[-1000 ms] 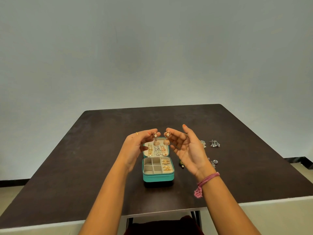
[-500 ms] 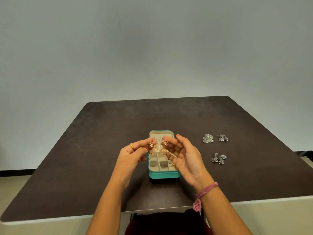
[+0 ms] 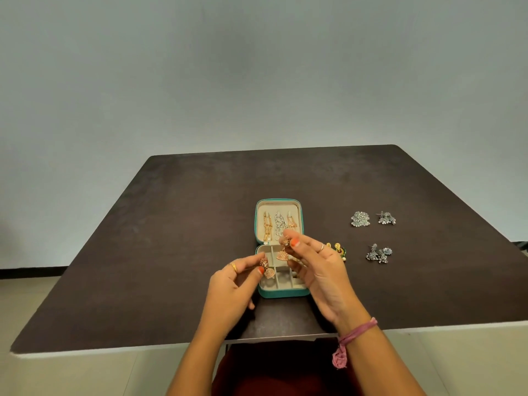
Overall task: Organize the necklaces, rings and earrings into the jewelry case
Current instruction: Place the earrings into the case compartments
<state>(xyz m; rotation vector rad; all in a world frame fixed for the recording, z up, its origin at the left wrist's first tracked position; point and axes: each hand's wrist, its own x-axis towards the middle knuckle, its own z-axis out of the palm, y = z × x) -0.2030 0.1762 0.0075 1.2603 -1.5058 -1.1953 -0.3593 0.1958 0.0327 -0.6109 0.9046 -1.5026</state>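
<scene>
A small teal jewelry case [image 3: 281, 293] lies open on the dark table, its lid [image 3: 258, 221] laid back with necklaces [image 3: 278, 225] hanging inside. My left hand [image 3: 231, 287] pinches a rose-gold bell earring [image 3: 268, 270] over the tray's left compartments. My right hand [image 3: 317, 267] pinches the matching earring [image 3: 283, 252] just above the tray's back row. The right side of the tray is hidden behind my right hand.
Loose on the table [image 3: 143, 252] right of the case: a green-and-gold earring pair [image 3: 340, 250] partly behind my right hand, and three silver earring clusters [image 3: 360, 219], [image 3: 386, 218], [image 3: 379, 253]. The table's near edge runs just under my wrists.
Both hands have come down from in front of the lid to just over the tray, each still holding its earring. The left earring has dropped lower than the right.
</scene>
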